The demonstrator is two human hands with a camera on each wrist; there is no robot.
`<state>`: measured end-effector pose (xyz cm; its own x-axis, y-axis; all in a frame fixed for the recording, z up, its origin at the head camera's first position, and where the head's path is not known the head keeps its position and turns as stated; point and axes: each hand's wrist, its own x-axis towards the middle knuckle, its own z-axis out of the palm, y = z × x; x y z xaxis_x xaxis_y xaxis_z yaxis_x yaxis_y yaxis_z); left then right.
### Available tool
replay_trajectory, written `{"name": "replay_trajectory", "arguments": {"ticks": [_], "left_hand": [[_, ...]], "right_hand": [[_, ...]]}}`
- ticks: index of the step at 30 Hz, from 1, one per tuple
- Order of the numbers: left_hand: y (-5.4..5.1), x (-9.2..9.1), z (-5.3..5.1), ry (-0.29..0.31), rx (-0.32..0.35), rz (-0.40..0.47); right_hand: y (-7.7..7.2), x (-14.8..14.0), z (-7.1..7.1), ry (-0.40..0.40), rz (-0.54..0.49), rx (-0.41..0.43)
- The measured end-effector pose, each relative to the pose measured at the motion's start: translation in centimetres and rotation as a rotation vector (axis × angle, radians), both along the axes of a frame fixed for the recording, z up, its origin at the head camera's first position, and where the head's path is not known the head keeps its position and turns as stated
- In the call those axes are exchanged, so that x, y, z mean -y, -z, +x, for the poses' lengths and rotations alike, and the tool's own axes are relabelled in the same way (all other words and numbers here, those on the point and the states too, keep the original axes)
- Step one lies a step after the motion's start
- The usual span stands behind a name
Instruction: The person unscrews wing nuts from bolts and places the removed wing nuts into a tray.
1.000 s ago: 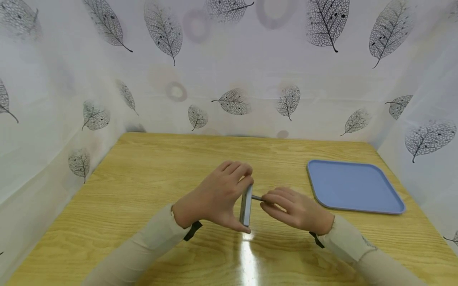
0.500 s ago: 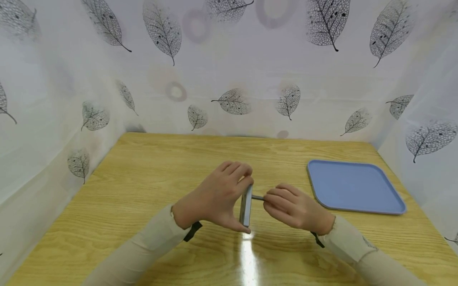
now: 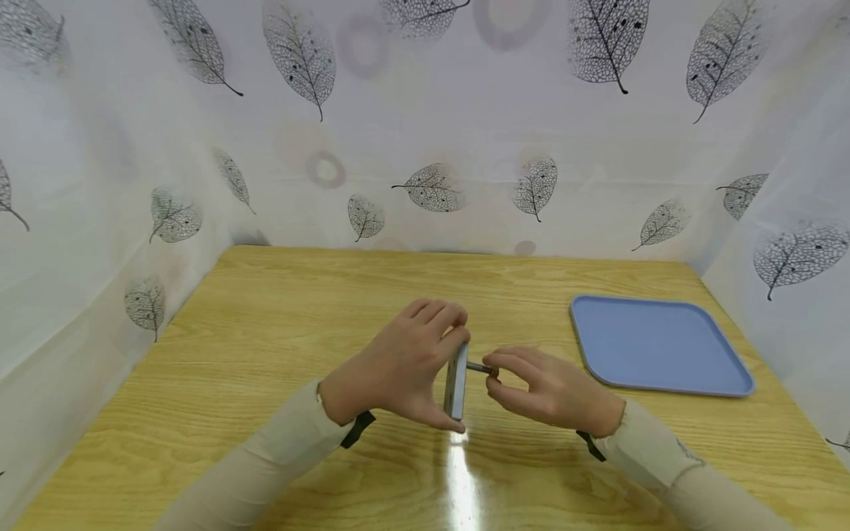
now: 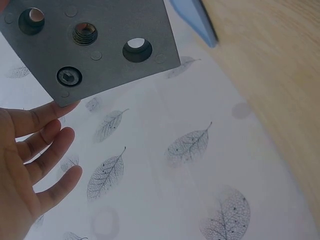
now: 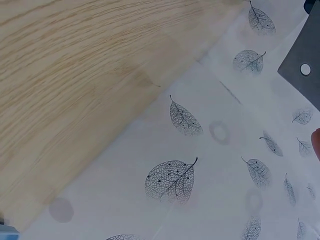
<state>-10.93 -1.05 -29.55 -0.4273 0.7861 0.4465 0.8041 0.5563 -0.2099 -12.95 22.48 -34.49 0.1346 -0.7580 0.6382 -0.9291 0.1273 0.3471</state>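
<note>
My left hand (image 3: 412, 369) grips a grey metal plate (image 3: 457, 383) by opposite edges, thumb below and fingers above, so that it stands on edge over the table. Several round holes show in its face in the left wrist view; a socket-head bolt (image 4: 69, 76) sits in one near the fingers. From the plate's right side a threaded-looking shank (image 3: 478, 366) sticks out. My right hand (image 3: 547, 387) pinches the end of this bolt between thumb and fingertips. Whether a nut is on that end is too small to tell. Only the plate's corner shows in the right wrist view.
A blue tray (image 3: 664, 346) lies at the right of the wood-grain table (image 3: 319, 295). White sheeting (image 3: 425, 133) with a leaf print closes off the back and both sides.
My right fingers shift around the bolt's end: they closed farther right half a second ago, and now thumb and forefinger stand more apart around it. The left hand and plate stay put.
</note>
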Motion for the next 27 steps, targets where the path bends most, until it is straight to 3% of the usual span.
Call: {"name": "replay_trajectory", "arguments": {"ticks": [9, 11, 13, 16, 18, 24, 27], "left_hand": [[0.0, 0.0, 0.0, 0.003, -0.017, 0.006], [0.0, 0.0, 0.0, 0.003, -0.019, 0.005], [0.0, 0.0, 0.0, 0.002, -0.019, 0.005], [0.0, 0.0, 0.0, 0.0, -0.016, 0.005], [0.0, 0.0, 0.0, 0.0, -0.013, 0.004], [0.0, 0.0, 0.0, -0.001, -0.007, 0.008], [-0.1, 0.0, 0.0, 0.0, -0.002, 0.012]], "right_hand": [[-0.2, -0.3, 0.5, -0.034, 0.008, 0.102], [-0.3, -0.5, 0.9, 0.008, 0.054, 0.343], [-0.5, -0.8, 1.4, 0.089, 0.09, 0.644], [-0.7, -1.0, 2.2, 0.211, 0.05, 1.031], [-0.7, -1.1, 2.4, 0.226, 0.035, 1.05], [-0.5, -0.8, 2.3, 0.207, -0.027, 0.996], [-0.4, -0.6, 1.8, 0.139, -0.024, 0.76]]}}
